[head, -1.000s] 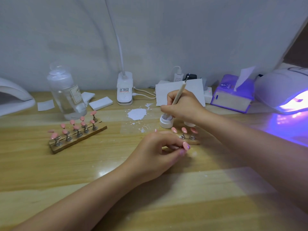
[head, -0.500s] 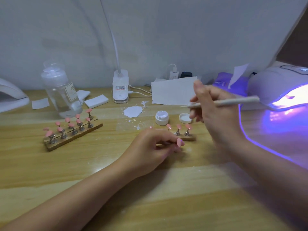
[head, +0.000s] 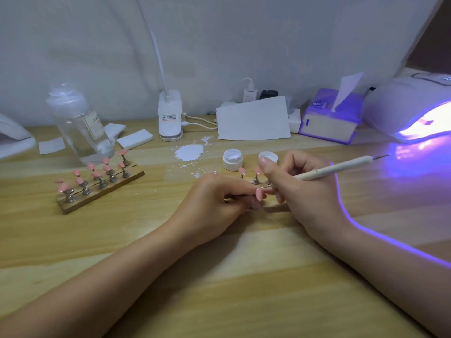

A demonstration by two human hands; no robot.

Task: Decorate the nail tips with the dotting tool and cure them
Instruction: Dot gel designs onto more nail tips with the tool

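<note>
Both bare forearms reach in from the near edge of the light wooden table (head: 122, 240) and lie on it, converging toward the middle. The left hand (head: 214, 206) rests palm down, fingers curled, pinching a small pink nail tip (head: 258, 193) at its fingertips. The right hand (head: 300, 191) sits just beside it, fingers curled around a slim cream-coloured dotting tool (head: 339, 168), thumb raised.
</note>
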